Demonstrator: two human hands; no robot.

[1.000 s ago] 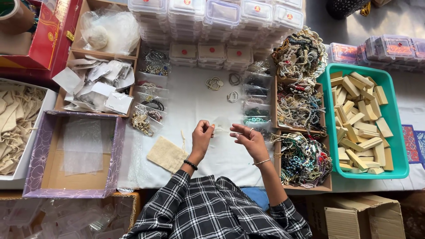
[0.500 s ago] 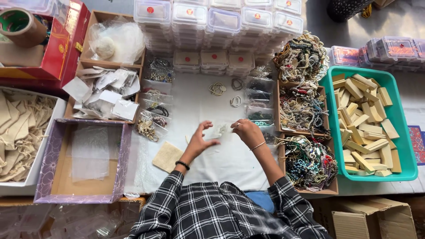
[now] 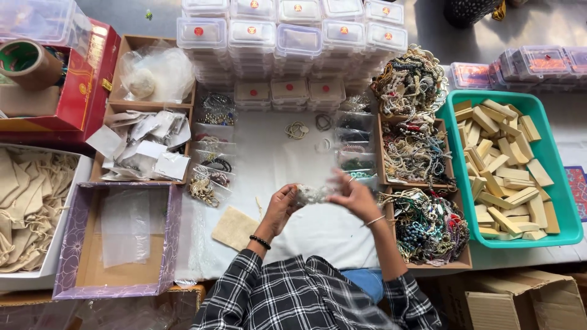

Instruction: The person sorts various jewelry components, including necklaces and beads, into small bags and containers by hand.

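My left hand (image 3: pixel 281 206) and my right hand (image 3: pixel 353 195) meet over the white tablecloth (image 3: pixel 275 165), both pinching a small clear plastic bag (image 3: pixel 313 194) with something pale inside; the bag is blurred. A black bead bracelet circles my left wrist and a thin bangle my right. A flat beige pad (image 3: pixel 234 227) lies on the cloth just left of my left forearm. Loose bracelets (image 3: pixel 298 129) rest on the cloth farther away.
Stacked clear lidded boxes (image 3: pixel 287 36) line the back. Cardboard trays of beaded jewellery (image 3: pixel 419 153) stand to the right, then a teal tray of wooden blocks (image 3: pixel 507 165). On the left are a purple-edged box (image 3: pixel 122 238), cloth pouches (image 3: pixel 27 208), a red box (image 3: pixel 67 91) and bagged jewellery (image 3: pixel 211 159).
My hands have drawn closer together and now hold the small clear bag between them. The view has shifted a little over the table.
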